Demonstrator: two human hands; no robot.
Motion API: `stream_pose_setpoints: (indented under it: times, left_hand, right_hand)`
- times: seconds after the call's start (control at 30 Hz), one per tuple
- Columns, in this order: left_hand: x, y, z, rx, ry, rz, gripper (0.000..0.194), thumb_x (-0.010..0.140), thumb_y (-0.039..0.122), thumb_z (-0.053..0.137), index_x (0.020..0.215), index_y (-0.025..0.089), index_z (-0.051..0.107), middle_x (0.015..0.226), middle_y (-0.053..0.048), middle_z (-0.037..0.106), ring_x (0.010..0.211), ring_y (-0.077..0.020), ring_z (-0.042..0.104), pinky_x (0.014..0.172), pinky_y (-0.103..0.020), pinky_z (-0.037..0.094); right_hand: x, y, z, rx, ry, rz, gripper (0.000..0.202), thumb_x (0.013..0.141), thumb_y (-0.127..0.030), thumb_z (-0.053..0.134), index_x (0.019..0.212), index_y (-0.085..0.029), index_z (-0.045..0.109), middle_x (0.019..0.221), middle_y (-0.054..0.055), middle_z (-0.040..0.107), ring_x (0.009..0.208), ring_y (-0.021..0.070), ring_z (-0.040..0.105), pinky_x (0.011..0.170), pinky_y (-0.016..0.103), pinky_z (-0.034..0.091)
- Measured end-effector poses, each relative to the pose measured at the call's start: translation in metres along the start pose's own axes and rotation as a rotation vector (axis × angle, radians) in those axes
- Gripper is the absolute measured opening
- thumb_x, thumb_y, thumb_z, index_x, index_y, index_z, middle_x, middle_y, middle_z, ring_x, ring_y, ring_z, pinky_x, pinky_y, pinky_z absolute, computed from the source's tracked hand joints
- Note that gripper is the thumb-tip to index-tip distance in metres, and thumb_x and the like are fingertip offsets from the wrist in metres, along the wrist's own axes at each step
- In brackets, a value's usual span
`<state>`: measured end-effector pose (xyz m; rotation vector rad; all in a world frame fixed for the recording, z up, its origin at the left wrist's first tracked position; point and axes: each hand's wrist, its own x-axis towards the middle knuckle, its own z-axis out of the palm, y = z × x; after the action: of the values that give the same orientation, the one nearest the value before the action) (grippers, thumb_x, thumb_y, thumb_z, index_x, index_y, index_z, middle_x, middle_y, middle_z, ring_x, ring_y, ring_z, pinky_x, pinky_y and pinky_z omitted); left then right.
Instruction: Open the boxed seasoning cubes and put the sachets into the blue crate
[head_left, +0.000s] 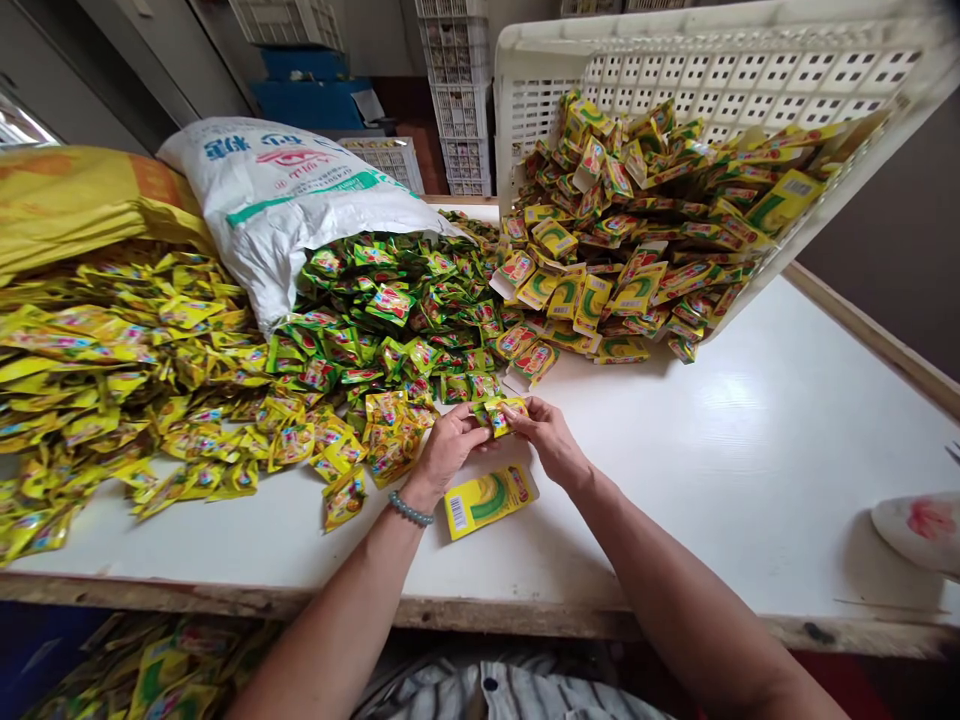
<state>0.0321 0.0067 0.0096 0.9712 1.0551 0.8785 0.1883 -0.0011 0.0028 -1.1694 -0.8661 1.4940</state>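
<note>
Between my two hands, just above the white table, are small shiny candy packets point(501, 415), yellow and green. My left hand point(450, 445), with a beaded bracelet on its wrist, pinches them from the left. From the other side the fingers of my right hand point(549, 435) close on the yellow one. Right below my hands a yellow card box point(487, 502) lies flat on the table, a green curve and a barcode on its face. Loose yellow packets point(345, 500) lie left of my left hand. Beyond my hands spreads a heap of green packets point(390, 300).
A tipped white crate point(750, 90) spills small yellow boxes point(592, 300) at the back right. A white sack point(300, 190) and folded yellow sacks point(82, 200) rest at the back left. Yellow packets point(112, 350) cover the left side. Something white with a pink flower point(922, 525) stands far right.
</note>
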Motion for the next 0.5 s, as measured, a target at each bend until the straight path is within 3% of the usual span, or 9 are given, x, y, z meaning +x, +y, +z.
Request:
stream_pose_setpoints:
  times: [0.1,0.2,0.37,0.5]
  left_hand:
    - [-0.004,0.004,0.0,-0.028,-0.063,0.026,0.032,0.069,0.03,0.073,0.097,0.016,0.065,0.086,-0.003,0.074,0.06,-0.0147,0.068,0.06,-0.024,0.048]
    - [-0.006,0.006,0.0,0.027,-0.029,0.027,0.035,0.069,0.035,0.076,0.096,0.016,0.063,0.079,-0.002,0.073,0.059,-0.0144,0.067,0.058,-0.024,0.049]
    - [-0.001,0.0,-0.003,0.148,0.006,0.038,0.045,0.063,0.036,0.081,0.098,0.016,0.06,0.064,0.002,0.068,0.05,-0.013,0.06,0.051,-0.023,0.046]
    - [-0.001,-0.003,-0.006,0.247,-0.017,0.054,0.047,0.068,0.039,0.075,0.105,0.017,0.053,0.069,0.001,0.067,0.056,-0.015,0.062,0.057,-0.027,0.05]
  right_hand:
    - [0.0,0.004,0.004,-0.077,0.026,-0.093,0.047,0.058,-0.054,0.08,0.068,-0.021,0.049,0.065,-0.002,0.055,0.062,0.0127,0.047,0.059,0.026,0.04]
    - [0.0,0.006,0.007,-0.136,0.076,-0.178,0.047,0.059,-0.053,0.081,0.065,-0.022,0.046,0.062,-0.004,0.05,0.061,0.0127,0.047,0.059,0.026,0.041]
    - [-0.004,-0.005,0.003,-0.014,-0.108,0.078,0.048,0.062,-0.052,0.08,0.089,-0.021,0.056,0.077,-0.001,0.064,0.065,0.0125,0.055,0.06,0.025,0.041]
    - [-0.004,-0.01,0.0,-0.047,-0.2,0.086,0.047,0.052,-0.045,0.086,0.079,-0.016,0.061,0.069,-0.001,0.063,0.063,0.0123,0.053,0.059,0.025,0.041]
